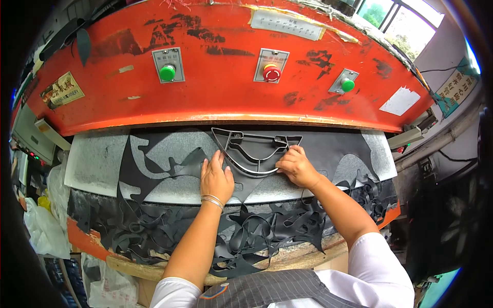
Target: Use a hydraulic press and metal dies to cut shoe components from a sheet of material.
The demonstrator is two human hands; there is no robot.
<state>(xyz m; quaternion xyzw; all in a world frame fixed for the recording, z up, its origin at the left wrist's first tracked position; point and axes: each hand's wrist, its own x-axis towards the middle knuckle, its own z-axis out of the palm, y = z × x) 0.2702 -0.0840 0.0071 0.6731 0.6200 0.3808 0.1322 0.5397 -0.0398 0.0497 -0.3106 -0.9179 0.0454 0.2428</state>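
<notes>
A curved metal cutting die [259, 170] rests on a sheet of black leather-like material [328, 146], just in front of the orange press. My right hand [299, 167] grips the die's right edge between thumb and fingers. Flat on the sheet by the die's left side lies my left hand [217, 178], fingers stretched out and holding nothing. Its fingertips are close to the die's rim; whether they touch it I cannot tell. Curved pieces have been cut out of the sheet, and the pale cutting board [97, 159] shows through the gaps.
The orange press head [215, 97] spans the far side, with two green buttons [167, 73] and a red stop button [271, 73]. Tangled black offcuts [262, 228] heap along the near edge. White plastic bags [43, 228] hang at the left.
</notes>
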